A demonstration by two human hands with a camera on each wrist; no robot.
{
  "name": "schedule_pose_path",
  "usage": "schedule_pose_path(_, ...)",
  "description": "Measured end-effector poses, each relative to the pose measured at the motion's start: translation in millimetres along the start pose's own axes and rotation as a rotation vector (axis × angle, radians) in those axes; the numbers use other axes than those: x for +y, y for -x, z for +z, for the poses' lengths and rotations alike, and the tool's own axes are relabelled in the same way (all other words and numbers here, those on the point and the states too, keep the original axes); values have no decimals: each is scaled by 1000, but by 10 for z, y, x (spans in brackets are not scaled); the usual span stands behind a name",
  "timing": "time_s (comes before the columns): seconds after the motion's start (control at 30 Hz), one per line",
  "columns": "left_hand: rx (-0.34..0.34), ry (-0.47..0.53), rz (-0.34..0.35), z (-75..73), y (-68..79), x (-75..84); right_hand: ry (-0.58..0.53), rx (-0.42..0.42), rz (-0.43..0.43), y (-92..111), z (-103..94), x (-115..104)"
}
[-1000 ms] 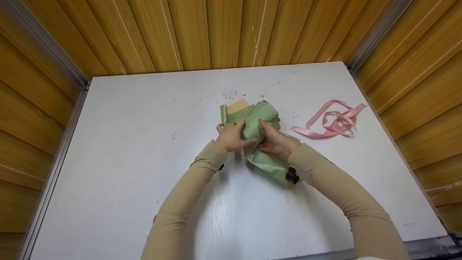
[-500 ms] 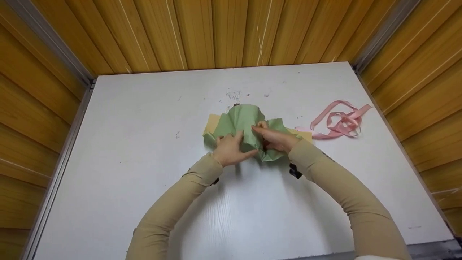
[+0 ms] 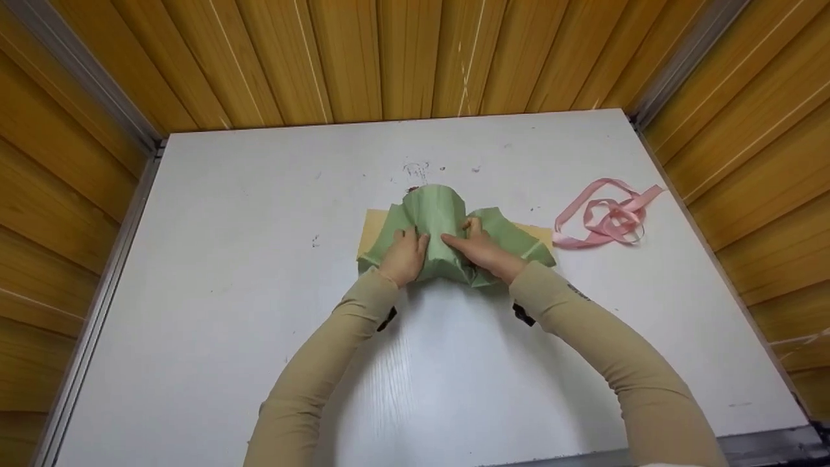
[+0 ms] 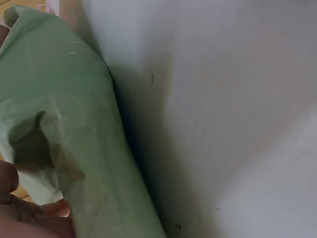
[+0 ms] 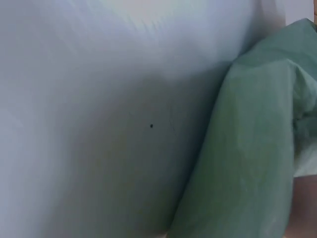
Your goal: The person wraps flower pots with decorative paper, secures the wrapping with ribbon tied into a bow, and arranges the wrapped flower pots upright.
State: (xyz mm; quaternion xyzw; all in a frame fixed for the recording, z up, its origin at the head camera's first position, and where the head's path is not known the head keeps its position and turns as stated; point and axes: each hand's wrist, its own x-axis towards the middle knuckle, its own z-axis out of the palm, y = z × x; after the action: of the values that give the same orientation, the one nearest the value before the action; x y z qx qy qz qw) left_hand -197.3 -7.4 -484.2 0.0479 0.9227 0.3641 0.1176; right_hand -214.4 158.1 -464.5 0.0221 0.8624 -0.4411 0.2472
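Note:
A bundle of crumpled green wrapping paper (image 3: 438,211) stands out from the white table, its middle rounded and its sides flared. Tan sheet edges (image 3: 371,228) show behind it, and a small dark-red bit (image 3: 413,189) peeks over its top; the contents are hidden. My left hand (image 3: 403,256) grips the paper from the left, thumb on the front. From the right, my right hand (image 3: 485,250) pinches a fold, its thumb pointing inward. In the left wrist view, fingertips (image 4: 29,218) sit under a paper fold. Green paper (image 5: 247,148) covers much of the right hand in its wrist view.
A loose tangle of pink ribbon (image 3: 613,217) lies right of the bundle, its near end close to the paper. The white table (image 3: 227,311) has small dark marks. Wood-patterned walls (image 3: 402,58) stand at the back and both sides.
The bundle has turned from a slant toward the lower right so that its flared sides now spread left and right. My left hand's spread fingers have drawn in on the paper.

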Motion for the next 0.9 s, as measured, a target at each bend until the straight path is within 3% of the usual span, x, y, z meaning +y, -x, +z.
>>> schedule_pose_path(0.17,-9,39,30,26,-31,-48,37,134,-53,14,128,24)
schedule_pose_path(0.4,7,-18,48,12,-12,-112,125,175,-161,7,235,34)
schedule_pose_path(0.6,79,-190,107,13,31,-144,198,199,-244,-19,259,14)
schedule_pose_path(0.73,175,-342,150,11,72,-168,227,201,-256,-38,266,4)
schedule_pose_path(0.83,242,-365,179,5,79,-178,229,204,-235,-37,271,15)
schedule_pose_path(0.9,228,-322,201,4,68,-181,227,212,-228,-31,276,26)
